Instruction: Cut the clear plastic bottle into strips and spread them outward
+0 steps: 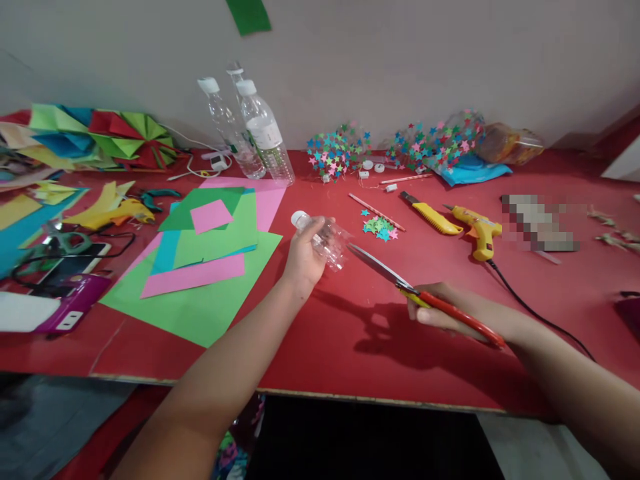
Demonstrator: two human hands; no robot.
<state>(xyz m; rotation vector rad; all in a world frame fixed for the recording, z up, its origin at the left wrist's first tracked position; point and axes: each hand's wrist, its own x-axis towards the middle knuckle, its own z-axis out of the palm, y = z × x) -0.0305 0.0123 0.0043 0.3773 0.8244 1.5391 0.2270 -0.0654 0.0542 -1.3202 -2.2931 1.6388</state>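
My left hand (306, 257) is closed around the clear top part of a cut plastic bottle (334, 245), its white cap tilted up to the left. The bottle's lower rim looks cut into strips. In my right hand (445, 307) is a pair of scissors (385, 270) with red and yellow handles. The blades point left, their tips close to the bottle's cut rim; they look nearly together. Just behind the bottle lie a small heap of coloured paper stars (381, 228) and a pink pencil-like stick (376, 212).
Coloured paper sheets (255, 287) spread to the left. Three clear bottles (267, 137) stand by the wall. A yellow cutter (433, 213) and a corded glue gun (475, 230) lie on the right. Star decorations (337, 153) sit behind. The red table's front edge (380, 400) runs near me.
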